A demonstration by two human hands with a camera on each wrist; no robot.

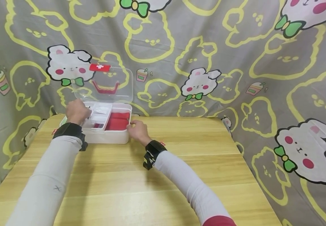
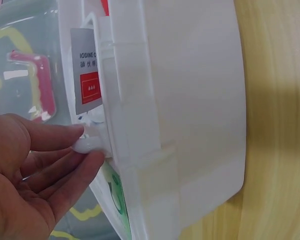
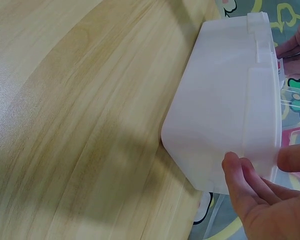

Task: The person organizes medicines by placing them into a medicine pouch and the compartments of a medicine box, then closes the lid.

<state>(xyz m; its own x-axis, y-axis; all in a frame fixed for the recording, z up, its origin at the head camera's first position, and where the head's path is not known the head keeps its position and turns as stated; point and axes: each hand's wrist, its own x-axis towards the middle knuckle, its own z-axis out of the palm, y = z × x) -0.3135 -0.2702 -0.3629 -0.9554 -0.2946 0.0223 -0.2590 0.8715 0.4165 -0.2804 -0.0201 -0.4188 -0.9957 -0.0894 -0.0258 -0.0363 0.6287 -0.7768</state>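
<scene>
A white first-aid box point(image 1: 106, 137) stands on the table with its clear lid point(image 1: 124, 84) raised. Across its left part sits a white divided tray point(image 1: 108, 117) holding white packets; red items point(image 1: 119, 121) fill the right part. My left hand point(image 1: 76, 111) is at the tray's left end. In the left wrist view its thumb and fingers pinch a small rounded white tab point(image 2: 90, 145), beside an upright iodine packet point(image 2: 86, 70). At the box's right end, my right hand point(image 1: 139, 130) grips the side wall, fingers outside and thumb at the rim.
The wooden table point(image 1: 163, 175) extends forward and to the right of the box. Behind it hangs a grey patterned curtain point(image 1: 163, 94), close to the raised lid. A green item point(image 2: 115, 192) shows inside the box's left end.
</scene>
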